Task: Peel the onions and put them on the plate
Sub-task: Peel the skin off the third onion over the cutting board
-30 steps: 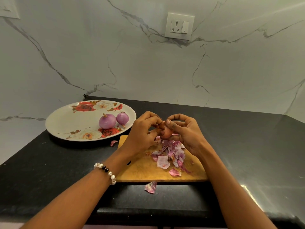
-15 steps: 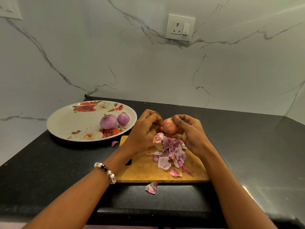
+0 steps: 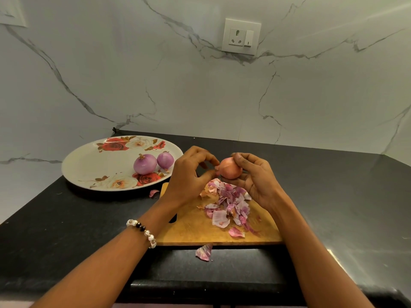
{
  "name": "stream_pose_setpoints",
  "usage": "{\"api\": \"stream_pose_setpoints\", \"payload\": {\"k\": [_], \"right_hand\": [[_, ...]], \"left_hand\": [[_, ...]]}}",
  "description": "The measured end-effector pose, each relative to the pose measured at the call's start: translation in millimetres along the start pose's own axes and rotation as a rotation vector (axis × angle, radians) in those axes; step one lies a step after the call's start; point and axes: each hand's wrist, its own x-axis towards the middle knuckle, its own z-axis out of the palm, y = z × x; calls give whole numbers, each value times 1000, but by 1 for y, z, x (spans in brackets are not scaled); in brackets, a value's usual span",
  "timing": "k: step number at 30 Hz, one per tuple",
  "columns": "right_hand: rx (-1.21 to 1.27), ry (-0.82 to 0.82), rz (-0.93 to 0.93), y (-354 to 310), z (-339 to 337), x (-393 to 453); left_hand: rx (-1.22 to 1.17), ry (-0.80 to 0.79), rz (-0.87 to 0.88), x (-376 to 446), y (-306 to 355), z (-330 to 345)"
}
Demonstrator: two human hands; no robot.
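Observation:
An unpeeled, orange-pink onion (image 3: 230, 168) is held above the wooden cutting board (image 3: 195, 227) in my right hand (image 3: 255, 178), fingers wrapped around its right side. My left hand (image 3: 191, 174) pinches the onion's left tip with thumb and fingertips. Two peeled purple onions (image 3: 145, 163) (image 3: 165, 160) lie on the flowered white plate (image 3: 89, 165) at the left. A heap of pink and purple onion skins (image 3: 226, 203) covers the board under my hands.
The black counter (image 3: 333, 196) runs to a marble wall with a socket (image 3: 241, 38). One loose skin (image 3: 204, 252) lies off the board's front edge, another (image 3: 153, 193) beside the plate.
My hands have opened apart a little, and the onion, hidden between my fingers before, now shows in my right hand. A piece of skin has dropped onto the heap.

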Motion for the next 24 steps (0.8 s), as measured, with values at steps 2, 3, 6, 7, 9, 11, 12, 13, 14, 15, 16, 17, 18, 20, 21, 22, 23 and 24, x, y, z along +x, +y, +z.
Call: {"api": "stream_pose_setpoints", "payload": {"k": [2, 3, 6, 7, 9, 11, 12, 13, 14, 15, 16, 17, 18, 20, 21, 22, 23, 24], "right_hand": [[-33, -40, -12, 0, 0, -1], [-47, -55, -15, 0, 0, -1], [-85, -75, -22, 2, 0, 0], [-97, -79, -28, 2, 0, 0], [-106, -92, -37, 4, -1, 1], [-122, -96, -39, 4, -1, 1], [-133, -96, -40, 4, -1, 1], [-141, -95, -40, 4, -1, 1], [-144, -94, -41, 5, -1, 1], [-146, -94, -42, 5, -1, 1], [-147, -95, -43, 5, -1, 1], [-144, -97, -45, 5, -1, 1], [-136, -99, -45, 4, -1, 1], [-122, -102, -45, 4, -1, 1], [-121, -103, -45, 4, -1, 1], [-126, -103, -46, 4, -1, 1], [-138, -102, -48, 4, -1, 1], [-154, -100, -52, 4, -1, 0]], "left_hand": [[15, 4, 13, -1, -1, 1], [18, 10, 14, -1, -1, 1], [4, 12, 30, -1, 1, 2], [-1, 6, 39, -1, 1, 2], [-11, -2, 37, -2, 1, 3], [-29, 13, 21, -3, 2, 3], [-36, 24, 23, -4, 3, 3], [-41, 31, 29, -4, 4, 3], [-45, 34, 33, -4, 5, 3], [-46, 34, 33, -4, 5, 2], [-40, 31, 35, -4, 5, 3], [-17, 28, 45, -4, 4, 3], [20, 23, 60, -4, 2, 4], [102, 24, 79, -4, 0, 7], [132, 33, 78, -5, -1, 8], [155, 45, 73, -6, -1, 9], [171, 58, 66, -6, 0, 10], [177, 66, 57, -6, 1, 9]]}}
